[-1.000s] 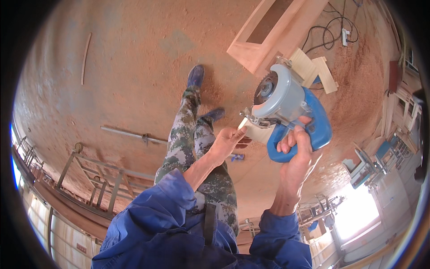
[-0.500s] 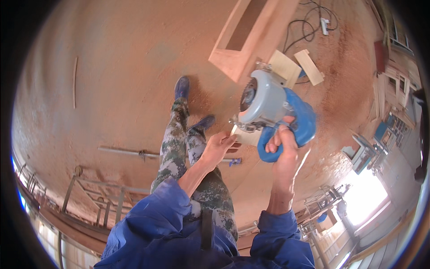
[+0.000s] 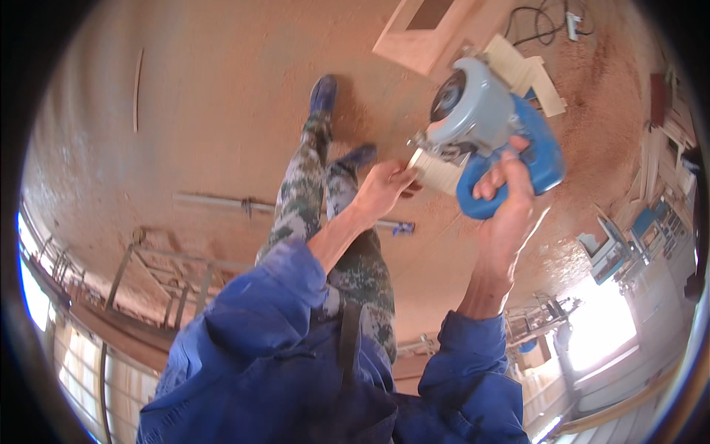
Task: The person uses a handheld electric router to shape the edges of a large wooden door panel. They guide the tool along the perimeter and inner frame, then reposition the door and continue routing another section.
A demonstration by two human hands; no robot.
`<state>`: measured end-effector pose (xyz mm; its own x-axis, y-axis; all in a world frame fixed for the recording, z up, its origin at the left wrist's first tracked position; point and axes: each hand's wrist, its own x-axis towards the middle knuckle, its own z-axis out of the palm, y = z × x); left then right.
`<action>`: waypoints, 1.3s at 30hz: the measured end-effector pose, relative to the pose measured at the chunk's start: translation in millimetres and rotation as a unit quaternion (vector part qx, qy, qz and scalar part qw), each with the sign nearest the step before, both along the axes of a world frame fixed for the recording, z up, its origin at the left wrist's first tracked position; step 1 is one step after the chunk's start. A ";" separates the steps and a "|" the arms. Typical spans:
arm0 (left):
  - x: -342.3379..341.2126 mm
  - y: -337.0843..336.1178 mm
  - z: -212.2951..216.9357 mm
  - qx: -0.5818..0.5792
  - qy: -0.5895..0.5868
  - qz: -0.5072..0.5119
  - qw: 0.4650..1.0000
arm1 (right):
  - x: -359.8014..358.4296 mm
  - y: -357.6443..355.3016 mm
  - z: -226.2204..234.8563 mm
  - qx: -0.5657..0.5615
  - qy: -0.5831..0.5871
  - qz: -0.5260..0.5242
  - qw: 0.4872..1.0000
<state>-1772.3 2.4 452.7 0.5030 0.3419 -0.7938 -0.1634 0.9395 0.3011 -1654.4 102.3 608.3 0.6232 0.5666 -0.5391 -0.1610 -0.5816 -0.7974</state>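
My right hand (image 3: 509,176) is wrapped round the handle of a circular saw (image 3: 546,140), which has a blue body and a grey blade guard. The toothed round blade (image 3: 448,96) shows at the guard's left side. Under the front of the saw is a pale wooden board (image 3: 438,175), partly hidden by the tool. My left hand (image 3: 384,189) pinches the board's near left end, fingers closed on it. Whether the blade touches the wood or is turning, I cannot tell.
Beyond the saw stands a wooden frame piece (image 3: 414,43), with pale offcuts (image 3: 546,89) beside it. A black cable (image 3: 543,28) lies coiled at the far right. A long bar clamp (image 3: 214,200) lies on the dusty floor behind my legs, and a metal rack (image 3: 159,259) stands at left.
The view has shifted, so the floor, frame piece, saw and both hands all appear higher and farther right. Both hands keep their hold on the saw and board.
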 end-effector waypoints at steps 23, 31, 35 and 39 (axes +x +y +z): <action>2.7 2.2 1.0 0.050 0.014 -0.034 0.998 | 14.7 -10.7 2.4 0.028 0.035 0.027 0.999; -2.7 -15.4 1.7 0.043 0.031 -0.036 0.998 | 5.1 -17.8 8.4 -0.001 0.037 0.006 0.999; -4.2 -21.8 -7.7 0.084 0.043 -0.025 0.995 | 2.3 -36.4 5.1 0.004 0.037 0.004 0.999; -7.3 -21.9 -6.5 0.092 0.059 -0.078 0.991 | 7.6 -35.4 2.0 -0.008 0.047 -0.017 0.999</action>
<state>-1779.6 -19.4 446.2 0.4689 0.4111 -0.7818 0.0266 0.8781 0.4777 -1646.8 66.9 610.3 0.5889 0.5364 -0.6045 -0.2547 -0.5867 -0.7687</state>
